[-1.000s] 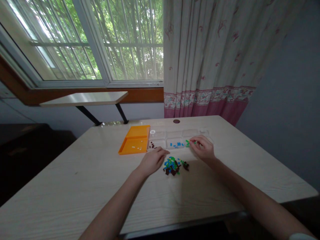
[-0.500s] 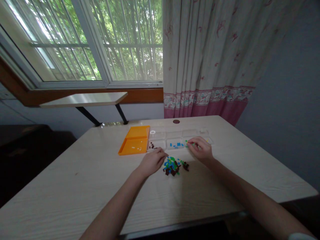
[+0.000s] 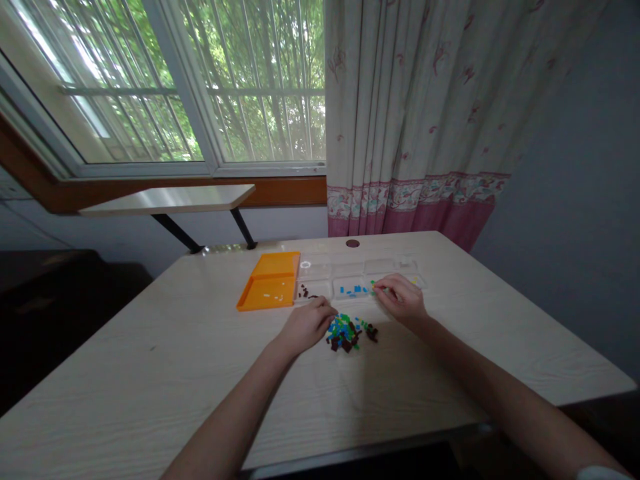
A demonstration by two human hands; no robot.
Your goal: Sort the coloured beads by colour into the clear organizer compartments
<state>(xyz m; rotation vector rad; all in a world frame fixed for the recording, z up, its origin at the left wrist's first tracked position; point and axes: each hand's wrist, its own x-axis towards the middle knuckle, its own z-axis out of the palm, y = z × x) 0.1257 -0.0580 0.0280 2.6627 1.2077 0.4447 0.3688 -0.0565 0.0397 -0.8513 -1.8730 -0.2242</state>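
On the table lies a pile of small building bricks point(image 3: 344, 330) in blue, green and dark brown. My left hand point(image 3: 307, 324) rests at the pile's upper left edge, its fingers curled together; anything between the fingertips is hidden. Over the front row of a clear compartment tray point(image 3: 348, 269), my right hand point(image 3: 403, 299) is closed in a pinch beside green pieces point(image 3: 373, 285); what it pinches is too small to make out. Blue pieces point(image 3: 355, 289) lie in the compartment left of it, and dark brown pieces point(image 3: 303, 291) farther left.
An orange two-part case point(image 3: 274, 265) stands left of the tray, with several white pieces point(image 3: 274, 295) in its front part. A small raised shelf point(image 3: 170, 197) stands at the table's back left. Behind are a window and a curtain point(image 3: 400, 120).
My left hand has shifted very slightly at the pile's edge. My right hand stays over the tray beside the green pieces, nearly unmoved.
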